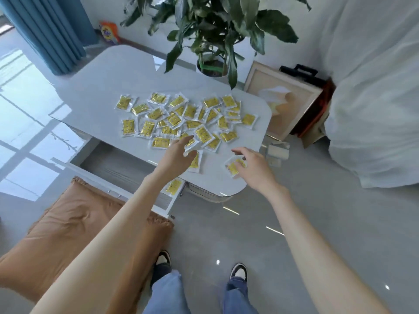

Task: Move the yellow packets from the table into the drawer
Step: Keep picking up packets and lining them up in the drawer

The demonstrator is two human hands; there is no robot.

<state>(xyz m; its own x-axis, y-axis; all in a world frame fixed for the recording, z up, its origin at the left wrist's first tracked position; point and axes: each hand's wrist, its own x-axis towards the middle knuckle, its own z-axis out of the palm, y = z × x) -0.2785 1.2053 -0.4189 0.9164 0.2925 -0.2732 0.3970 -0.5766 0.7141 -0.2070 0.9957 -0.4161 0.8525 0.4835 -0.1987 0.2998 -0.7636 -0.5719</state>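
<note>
Dozens of yellow packets [181,118] litter the glossy grey table [95,96] — left hand [179,152] and right hand [251,166] spread wide.

Head view, high, angled down over table [95,91], near

I count two hands, my left hand [175,155] and my right hand [254,165], both stretched over the one white table [95,91]. On the table the yellow packets [181,118] overlap too much for an exact tally; roughly forty lie in the heap at its middle. Two more sit apart at the table's near edge: one packet [195,160] partly under my left hand, one packet [234,166] under my right fingers. One open drawer [118,164] hangs below the table's near-left edge, with a single packet [173,186] visible in it. One potted plant [213,41] stands behind the table, one tan cushion [74,223] before it.
</note>
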